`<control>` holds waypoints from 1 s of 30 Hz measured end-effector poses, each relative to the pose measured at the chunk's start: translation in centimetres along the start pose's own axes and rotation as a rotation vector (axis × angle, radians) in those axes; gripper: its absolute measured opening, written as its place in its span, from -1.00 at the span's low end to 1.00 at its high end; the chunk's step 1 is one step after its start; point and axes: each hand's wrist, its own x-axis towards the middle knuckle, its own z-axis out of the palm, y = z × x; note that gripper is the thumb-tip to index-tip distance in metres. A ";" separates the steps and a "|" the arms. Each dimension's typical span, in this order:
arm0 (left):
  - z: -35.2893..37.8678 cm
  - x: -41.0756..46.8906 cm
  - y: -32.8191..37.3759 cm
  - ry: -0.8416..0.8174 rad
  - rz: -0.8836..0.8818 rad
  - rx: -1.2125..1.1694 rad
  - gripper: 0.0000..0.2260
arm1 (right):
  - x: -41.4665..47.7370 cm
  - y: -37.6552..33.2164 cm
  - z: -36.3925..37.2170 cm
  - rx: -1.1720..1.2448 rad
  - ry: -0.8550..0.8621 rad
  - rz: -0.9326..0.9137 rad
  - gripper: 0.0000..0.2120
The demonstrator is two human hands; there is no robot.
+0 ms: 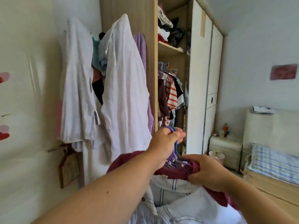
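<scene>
My left hand [166, 140] grips the hooks of several purple and blue hangers [175, 149] held up in front of the open wardrobe [152, 62]. A maroon garment [174, 172] hangs from them, and my right hand [205, 169] pinches its shoulder just below the hanger necks. Under it a pale light-blue shirt with dark stitching [182, 206] fills the bottom of the view. Inside the wardrobe, clothes on hangers [171, 92] crowd a rail.
White garments [123, 88] hang on the door at left above a door handle [55, 148]. A shelf of piled clothes [169, 31] sits in the wardrobe's upper part. At right stand a bedside cabinet [226, 151] and a bed with checked bedding [273, 162].
</scene>
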 end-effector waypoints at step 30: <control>7.9 50.8 -1.2 0.125 0.344 0.059 -0.87 | 41.3 16.1 -20.3 -0.326 0.393 0.069 -0.73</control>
